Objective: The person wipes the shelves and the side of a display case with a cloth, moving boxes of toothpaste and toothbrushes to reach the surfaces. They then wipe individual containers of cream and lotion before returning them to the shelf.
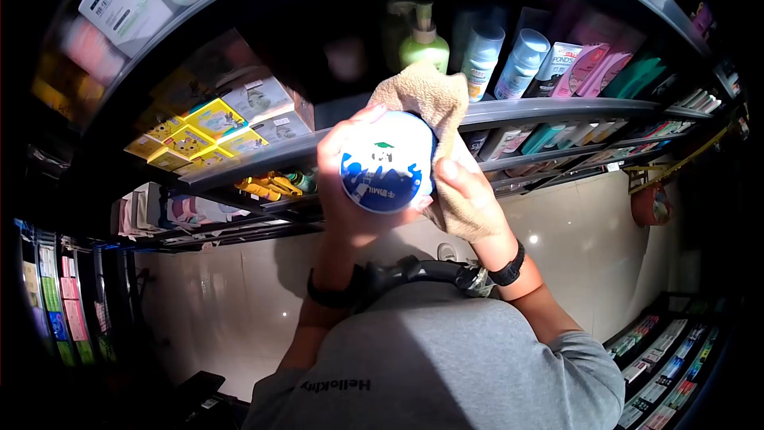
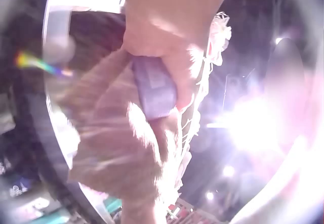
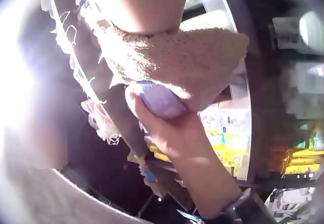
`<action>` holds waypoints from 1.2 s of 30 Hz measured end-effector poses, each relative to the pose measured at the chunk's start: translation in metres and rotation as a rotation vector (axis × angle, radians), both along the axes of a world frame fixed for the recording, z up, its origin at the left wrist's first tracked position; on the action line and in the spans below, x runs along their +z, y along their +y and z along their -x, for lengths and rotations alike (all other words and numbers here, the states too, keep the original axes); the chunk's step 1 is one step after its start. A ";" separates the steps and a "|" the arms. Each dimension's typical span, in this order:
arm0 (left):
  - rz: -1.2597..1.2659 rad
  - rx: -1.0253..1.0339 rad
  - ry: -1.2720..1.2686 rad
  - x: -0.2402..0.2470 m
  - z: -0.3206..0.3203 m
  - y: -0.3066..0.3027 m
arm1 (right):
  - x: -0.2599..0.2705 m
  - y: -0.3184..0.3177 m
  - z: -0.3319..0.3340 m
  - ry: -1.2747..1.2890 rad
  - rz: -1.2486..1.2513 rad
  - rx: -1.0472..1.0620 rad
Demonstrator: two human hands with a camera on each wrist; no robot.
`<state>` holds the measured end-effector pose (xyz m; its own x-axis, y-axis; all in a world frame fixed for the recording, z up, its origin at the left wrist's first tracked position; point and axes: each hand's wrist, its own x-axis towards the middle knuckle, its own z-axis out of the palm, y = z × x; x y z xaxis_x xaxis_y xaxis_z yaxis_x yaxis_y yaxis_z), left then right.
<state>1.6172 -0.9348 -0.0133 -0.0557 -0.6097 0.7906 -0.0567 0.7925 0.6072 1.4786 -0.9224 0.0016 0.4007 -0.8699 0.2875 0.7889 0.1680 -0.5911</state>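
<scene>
- Two-handed: grips white-and-blue tub (image 1: 386, 163) with left hand (image 1: 337, 195), clamping fingers round side
- Holds beige cloth (image 1: 430, 97) to tub in right hand (image 1: 476, 193), clamped under thumb, with other fingers hidden

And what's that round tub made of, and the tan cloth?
The round tub is probably plastic with a smooth finish: it keeps a crisp, round shape and looks even under its print. The tan cloth looks like matt towelling, maybe cotton or microfibre: its surface is fuzzy and it folds softly.
</scene>
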 end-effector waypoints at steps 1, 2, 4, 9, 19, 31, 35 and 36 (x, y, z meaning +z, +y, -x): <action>0.003 0.016 0.058 -0.004 0.004 0.005 | 0.009 0.003 -0.003 0.068 -0.080 -0.069; 0.030 0.045 0.029 -0.008 0.004 0.007 | -0.001 0.000 -0.006 0.054 -0.072 -0.087; -0.012 0.002 0.036 -0.005 0.001 0.009 | -0.019 -0.003 -0.012 0.018 -0.035 -0.143; -0.150 -0.158 0.069 -0.004 -0.003 0.009 | -0.016 -0.005 -0.014 0.102 -0.086 -0.302; -0.328 -0.294 0.288 0.010 0.010 0.006 | -0.026 -0.005 0.017 0.137 0.148 -0.260; -0.034 -0.010 -0.059 0.013 0.041 0.003 | -0.040 0.000 0.029 -0.228 -0.130 -0.074; 0.077 0.049 -0.249 0.015 0.044 0.002 | -0.045 0.000 0.039 -0.032 -0.091 -0.127; 0.065 0.026 -0.299 0.018 0.044 0.003 | -0.054 -0.002 0.044 0.002 -0.098 -0.114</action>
